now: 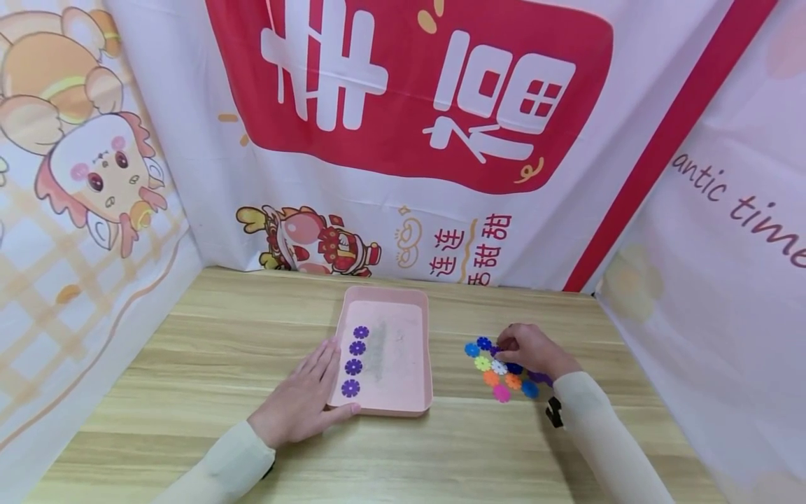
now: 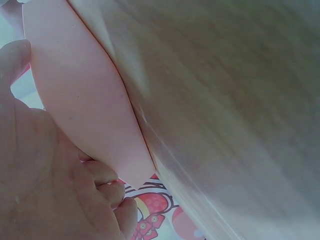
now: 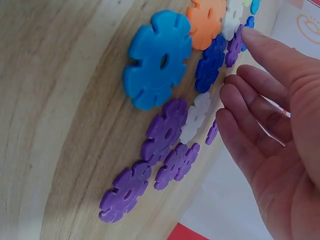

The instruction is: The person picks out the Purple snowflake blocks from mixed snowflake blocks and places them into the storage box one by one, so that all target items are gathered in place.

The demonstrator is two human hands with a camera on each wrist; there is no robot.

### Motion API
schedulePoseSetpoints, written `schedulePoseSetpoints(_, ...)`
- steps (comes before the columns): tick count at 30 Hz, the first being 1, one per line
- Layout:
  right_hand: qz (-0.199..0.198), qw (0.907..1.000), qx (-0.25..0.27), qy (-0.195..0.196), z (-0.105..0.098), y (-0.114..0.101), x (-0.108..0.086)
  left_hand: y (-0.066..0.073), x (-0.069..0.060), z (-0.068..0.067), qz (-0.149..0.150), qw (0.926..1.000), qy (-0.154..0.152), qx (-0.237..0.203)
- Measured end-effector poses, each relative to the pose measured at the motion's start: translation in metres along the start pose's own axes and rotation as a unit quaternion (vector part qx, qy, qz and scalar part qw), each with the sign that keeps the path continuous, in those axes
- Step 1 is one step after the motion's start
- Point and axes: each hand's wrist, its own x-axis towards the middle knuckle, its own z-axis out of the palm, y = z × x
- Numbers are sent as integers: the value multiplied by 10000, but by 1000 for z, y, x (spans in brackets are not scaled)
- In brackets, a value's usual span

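A pink tray [image 1: 403,357] stands on the table, with several purple snowflake discs [image 1: 353,367] in a column along its left side. My left hand [image 1: 302,395] rests against the tray's left wall [image 2: 85,85], fingers extended along it and thumb at the near edge. Right of the tray lies a loose group of colored snowflake discs, among them a light blue disc [image 3: 157,60], an orange disc [image 3: 206,22] and a pink disc [image 1: 502,393]. Over its far right part, my right hand [image 1: 534,350] pinches a purple disc [image 3: 234,50] with its thumb; the index finger is mostly hidden.
Several purple discs [image 3: 167,131] and a white disc [image 3: 196,117] lie under the right hand, partly hidden in the head view. A printed cloth [image 1: 403,161] hangs behind the wooden table [image 1: 403,462], with more cloth on both sides.
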Motion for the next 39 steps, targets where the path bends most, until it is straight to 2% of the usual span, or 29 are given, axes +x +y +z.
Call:
schedulePoseSetpoints(9,113,9999,46,-119,0,-4,2,-1,-1,0,-40,10000,-28,-70)
schedulePoseSetpoints(18,426,9985,286,-208,2,-3,4,0,-2,-4,-15,10000,4,-56)
schedulePoseSetpoints(29,131,9987,379,-320,-11,-9,8,2,-2,-2,0,10000,-15,-72)
schedulePoseSetpoints(39,-398,9988,68,-268,-43,-36,25,0,-3,-4,71,10000,44,5)
